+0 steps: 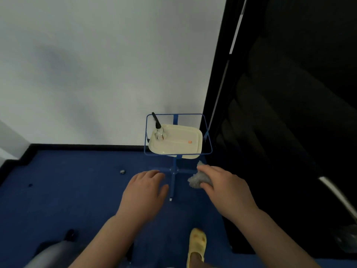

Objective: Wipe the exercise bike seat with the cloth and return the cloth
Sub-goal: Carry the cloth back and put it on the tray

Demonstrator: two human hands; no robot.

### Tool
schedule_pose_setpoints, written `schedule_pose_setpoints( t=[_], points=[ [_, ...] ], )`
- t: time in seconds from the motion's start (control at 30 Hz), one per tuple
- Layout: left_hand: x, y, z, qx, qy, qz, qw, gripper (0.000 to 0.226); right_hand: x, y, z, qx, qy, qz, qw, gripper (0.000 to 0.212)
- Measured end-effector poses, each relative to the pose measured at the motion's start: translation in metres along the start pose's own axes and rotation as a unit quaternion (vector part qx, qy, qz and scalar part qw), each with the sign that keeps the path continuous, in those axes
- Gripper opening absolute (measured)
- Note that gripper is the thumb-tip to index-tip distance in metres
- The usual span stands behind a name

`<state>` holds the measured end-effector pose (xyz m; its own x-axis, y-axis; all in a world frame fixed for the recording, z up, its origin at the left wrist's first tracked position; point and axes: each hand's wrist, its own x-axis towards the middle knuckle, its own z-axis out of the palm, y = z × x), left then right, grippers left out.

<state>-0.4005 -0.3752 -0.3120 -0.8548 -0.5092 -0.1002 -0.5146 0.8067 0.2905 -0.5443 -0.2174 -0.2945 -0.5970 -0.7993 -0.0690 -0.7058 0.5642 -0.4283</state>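
A: What sort of room is it?

B: A pale wall (96, 64) meets a dark blue floor (67, 190) along a black skirting strip (87, 146). Far right, everything goes black, a dark panel or opening; I cannot tell which.

A: And starting from the left?

B: At the lower left corner there is a blurred grey rounded shape (52, 252) with something black beside it; what it is I cannot tell. A small dark speck (122, 172) lies on the floor further up.

A: The hands?

B: The left hand (144, 192) is held out palm down over the floor, its grip wide, fingers loosely spread, nothing in it. Just past it stands a blue wire stand (174, 171), its frame carrying a cream tray (179, 146). On the tray's left end sits a small clear bottle with a black nozzle (158, 130), and a tiny orange bit (190, 141) lies toward the right.

A: Where is the cloth?

B: In the right hand (222, 188). The grey cloth (197, 180) is bunched in a closed grip, poking out past the fingers, just below and in front of the tray. Below, a foot in a yellow slipper (196, 246) stands on the floor.
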Motion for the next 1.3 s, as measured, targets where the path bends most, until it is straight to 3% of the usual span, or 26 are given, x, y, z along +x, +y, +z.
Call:
schedule_pose_setpoints(
  t=[0.33, 0.53, 0.8, 1.13, 1.3],
  points=[
    [0.091, 0.015, 0.009, -0.047, 0.034, -0.059, 0.997, 0.038, 0.099, 0.057, 0.001, 0.003, -0.057, -0.035, 0.998, 0.044],
    [0.112, -0.001, 0.035, -0.064, -0.040, -0.099, 0.992, 0.041, 0.143, 0.072, 0.018, 0.010, -0.123, -0.016, 0.992, 0.041],
    [0.200, -0.051, 0.053, -0.066, -0.098, -0.099, 0.988, 0.038, 0.218, 0.085, 0.047, -0.004, -0.158, 0.034, 0.987, 0.035],
    [0.286, -0.127, 0.108, -0.079, -0.223, -0.150, 0.960, 0.039, 0.321, 0.098, 0.142, -0.035, -0.280, 0.016, 0.959, 0.055],
    [0.316, -0.148, 0.129, -0.102, -0.241, -0.178, 0.948, 0.040, 0.375, 0.113, 0.183, -0.018, -0.323, 0.033, 0.946, 0.044]
  ],
)
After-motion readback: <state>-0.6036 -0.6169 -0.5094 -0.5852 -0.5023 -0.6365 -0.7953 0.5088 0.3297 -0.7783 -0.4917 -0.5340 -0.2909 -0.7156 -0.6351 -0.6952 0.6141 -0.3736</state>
